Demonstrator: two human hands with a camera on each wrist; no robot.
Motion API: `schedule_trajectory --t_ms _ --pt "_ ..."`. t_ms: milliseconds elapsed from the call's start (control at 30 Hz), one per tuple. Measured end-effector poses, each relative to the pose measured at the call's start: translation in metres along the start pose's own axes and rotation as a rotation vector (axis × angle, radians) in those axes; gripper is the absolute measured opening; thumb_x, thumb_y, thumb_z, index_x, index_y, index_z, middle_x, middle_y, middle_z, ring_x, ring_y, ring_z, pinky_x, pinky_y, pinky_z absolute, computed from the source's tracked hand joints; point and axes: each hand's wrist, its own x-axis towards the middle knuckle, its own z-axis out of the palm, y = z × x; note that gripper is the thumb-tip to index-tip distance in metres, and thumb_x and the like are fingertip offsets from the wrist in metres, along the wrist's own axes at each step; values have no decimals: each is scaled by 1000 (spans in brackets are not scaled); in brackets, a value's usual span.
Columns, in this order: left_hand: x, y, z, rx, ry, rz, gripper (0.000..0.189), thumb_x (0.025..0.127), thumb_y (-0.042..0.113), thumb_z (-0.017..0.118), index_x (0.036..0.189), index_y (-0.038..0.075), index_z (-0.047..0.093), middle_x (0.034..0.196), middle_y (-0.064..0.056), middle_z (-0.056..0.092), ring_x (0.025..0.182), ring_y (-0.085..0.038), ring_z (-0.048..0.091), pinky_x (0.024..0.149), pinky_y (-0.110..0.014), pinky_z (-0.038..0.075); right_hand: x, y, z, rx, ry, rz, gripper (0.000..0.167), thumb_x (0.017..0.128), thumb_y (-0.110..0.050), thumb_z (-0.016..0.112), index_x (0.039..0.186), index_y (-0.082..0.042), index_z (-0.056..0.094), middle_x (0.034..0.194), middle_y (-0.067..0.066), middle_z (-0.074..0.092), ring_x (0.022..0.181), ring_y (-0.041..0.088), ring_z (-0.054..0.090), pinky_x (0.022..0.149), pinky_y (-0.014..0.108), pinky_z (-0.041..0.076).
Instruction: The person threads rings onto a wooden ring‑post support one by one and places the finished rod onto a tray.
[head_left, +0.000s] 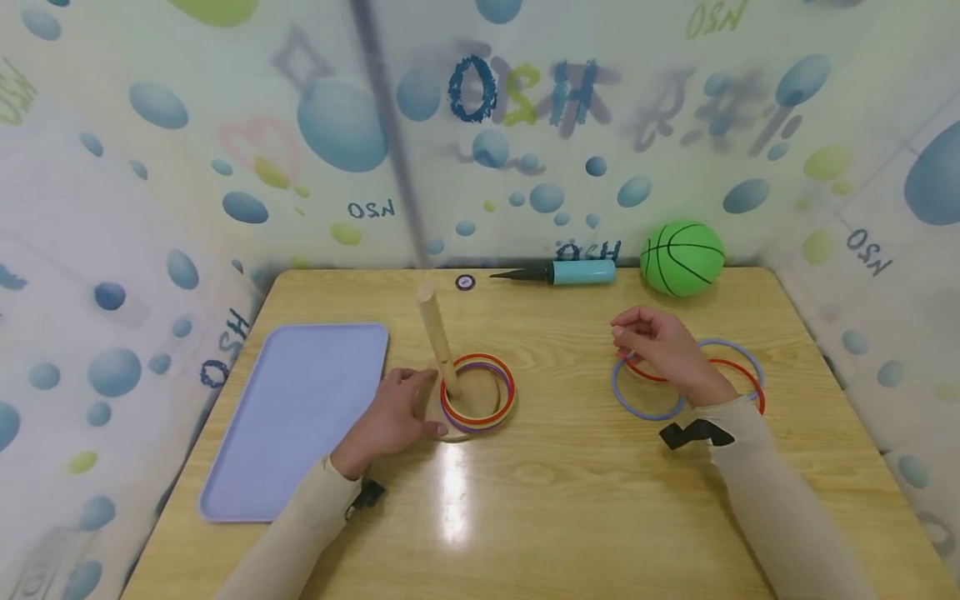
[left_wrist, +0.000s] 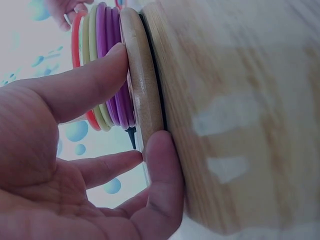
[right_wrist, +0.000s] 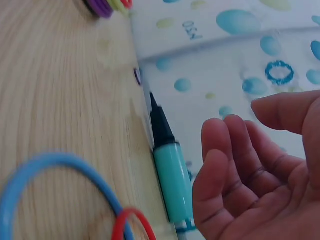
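Observation:
My left hand (head_left: pixel 386 421) grips the edge of a round-based wooden peg stand (head_left: pixel 431 321) from the left, thumb on the near side. In the left wrist view the thumb and fingers bracket its wooden base (left_wrist: pixel 142 75). Stacked on this base around the peg are red, yellow and purple rings (left_wrist: pixel 107 70). On the right, my right hand (head_left: pixel 671 350) hovers over loose rings with fingers loosely bent and nothing between them. Under it lie a red ring (head_left: pixel 742 367) and blue rings (head_left: pixel 648 417), overlapping and partly hidden by the hand.
A pale blue tray (head_left: pixel 300 417) lies at the left of the table. Along the back edge are a small round disc (head_left: pixel 465 282), a turquoise hand pump (head_left: pixel 583 272) with a black nozzle and a green ball (head_left: pixel 682 258). Patterned walls (head_left: pixel 547 158) enclose the table.

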Motion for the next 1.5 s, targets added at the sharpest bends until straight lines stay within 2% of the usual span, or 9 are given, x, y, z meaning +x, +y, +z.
schedule_trajectory --t_ms 133,400,467,600,667,867,1000,1233,1500 --pt "0 -1 0 -1 3 1 92 80 28 93 157 5 49 149 -30 46 141 -48 42 114 -62 42 2 10 -19 -56 55 -2 28 107 -29 65 123 -6 65 98 -2 76 86 13 72 73 33 61" --pt "0 -1 1 3 -5 0 92 81 28 93 158 6 48 150 -28 46 141 -47 41 115 -62 41 12 35 -52 -180 131 -36 43 106 -31 66 132 2 64 107 -4 77 93 5 71 75 25 60" --pt "0 -1 1 9 -9 4 92 81 30 93 158 7 48 151 -28 46 142 -47 41 114 -63 41 15 40 -58 -220 133 -24 44 105 -32 67 135 1 65 112 -3 77 95 2 69 75 22 58" --pt "0 1 0 7 -8 6 91 82 30 92 158 7 47 151 -27 46 142 -47 40 115 -63 41 19 43 -66 -307 120 -4 45 105 -33 67 138 -2 66 123 11 75 98 -4 63 74 18 53" --pt "0 1 -1 6 -6 5 91 82 29 92 158 7 48 151 -28 46 142 -48 40 114 -63 41 21 44 -69 -349 107 9 45 106 -33 66 139 -3 66 129 16 72 102 1 62 76 15 52" --pt "0 1 0 17 -3 7 91 82 29 92 158 6 48 151 -28 47 141 -47 42 115 -61 41 24 50 -74 -428 59 52 48 106 -30 65 143 0 62 136 23 68 122 32 63 81 9 48" --pt "-1 0 1 9 3 1 91 82 28 92 158 7 47 152 -27 46 143 -47 41 116 -62 40 27 58 -77 -483 -1 35 46 104 -22 68 143 2 62 133 25 69 121 39 64 81 13 49" --pt "-3 -2 4 -1 -6 -25 93 81 29 93 159 8 46 152 -27 45 143 -47 40 116 -63 40 32 65 -74 -613 -46 -6 38 94 -10 75 131 -6 72 111 16 76 102 28 68 78 28 52" --pt "0 -1 2 16 -7 -17 92 82 30 92 159 10 46 155 -26 43 144 -48 40 116 -64 41 34 58 -76 -641 -89 6 29 97 -6 65 124 -2 74 98 12 73 85 20 61 71 32 51"
